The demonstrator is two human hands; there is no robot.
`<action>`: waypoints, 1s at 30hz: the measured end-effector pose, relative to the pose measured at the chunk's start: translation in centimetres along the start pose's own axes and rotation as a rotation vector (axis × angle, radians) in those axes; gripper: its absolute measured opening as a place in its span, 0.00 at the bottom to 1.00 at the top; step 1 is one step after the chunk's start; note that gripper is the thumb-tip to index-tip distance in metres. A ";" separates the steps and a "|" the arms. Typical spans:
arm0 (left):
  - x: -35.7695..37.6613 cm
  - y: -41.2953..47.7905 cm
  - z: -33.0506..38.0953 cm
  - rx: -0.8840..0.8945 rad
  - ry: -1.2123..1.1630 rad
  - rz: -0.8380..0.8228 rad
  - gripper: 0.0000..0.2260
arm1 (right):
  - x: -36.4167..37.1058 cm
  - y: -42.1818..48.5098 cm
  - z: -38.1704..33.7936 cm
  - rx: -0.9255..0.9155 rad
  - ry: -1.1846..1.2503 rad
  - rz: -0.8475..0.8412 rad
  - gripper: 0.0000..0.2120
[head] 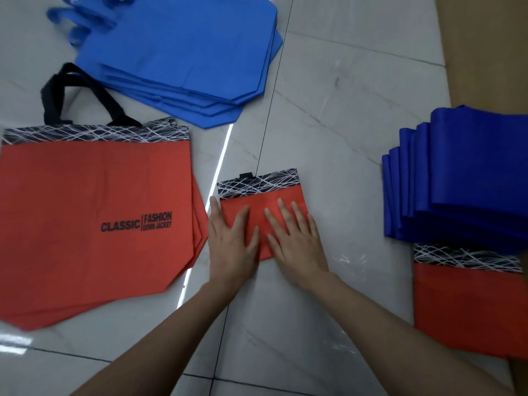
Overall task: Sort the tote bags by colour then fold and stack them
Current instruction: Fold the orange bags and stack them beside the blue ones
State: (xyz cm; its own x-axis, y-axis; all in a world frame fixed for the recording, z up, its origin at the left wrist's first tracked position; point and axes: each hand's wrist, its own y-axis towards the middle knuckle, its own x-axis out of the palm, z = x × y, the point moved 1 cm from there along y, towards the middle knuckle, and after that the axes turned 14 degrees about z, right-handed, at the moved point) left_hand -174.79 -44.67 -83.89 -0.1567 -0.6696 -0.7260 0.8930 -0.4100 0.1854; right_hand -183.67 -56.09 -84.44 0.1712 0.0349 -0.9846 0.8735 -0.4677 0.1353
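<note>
— Where is the folded red bag (258, 202) found?

— It is laid on the tiled floor (343, 110), at the centre of the view. Its black band of white lines is turned away from the person. A small black tab is seen past the band's far edge.

— How are the hands placed?

— Both are laid flat on the bag, with fingers straight and spread. The left hand (231, 241) is pressed on the bag's left part, and its thumb is stretched beyond the left edge. The right hand (297, 241) is pressed on the right part. Nothing is gripped by either.

— What is seen to the left?

— A pile of unfolded red bags (94, 195) is spread flat and slightly fanned at the near edges. "CLASSIC | FASHION DOWN JACKET" is printed on the top one. Black handles (54, 92) are seen at the pile's far side.

— And beyond that?

— A pile of unfolded blue bags (183, 52) is laid farther away, at the upper left. Blue handles are bunched at its left end, where the view is blurred.

— What is kept on the right?

— A stack of folded blue bags (463, 178) is set well apart from the hands, with its folded edges stepped toward the left. Nearer the person, a folded red bundle (463, 304) with the same patterned band is laid against the blue stack. Whether it is tucked under that stack cannot be told. Brown cardboard (485, 38) is seen along the right edge of the floor.
</note>
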 end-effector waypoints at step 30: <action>-0.5 -8.9 13.8 -0.121 -0.804 -0.717 0.30 | -11.9 -15.6 5.7 1.648 1.115 1.162 0.14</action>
State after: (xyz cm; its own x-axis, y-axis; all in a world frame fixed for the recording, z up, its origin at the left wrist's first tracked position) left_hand -188.52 -49.26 -76.06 -0.8501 -0.5264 0.0152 0.5122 -0.8333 -0.2079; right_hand -201.93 -54.27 -75.50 0.7528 -0.6534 -0.0795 -0.6363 -0.6916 -0.3419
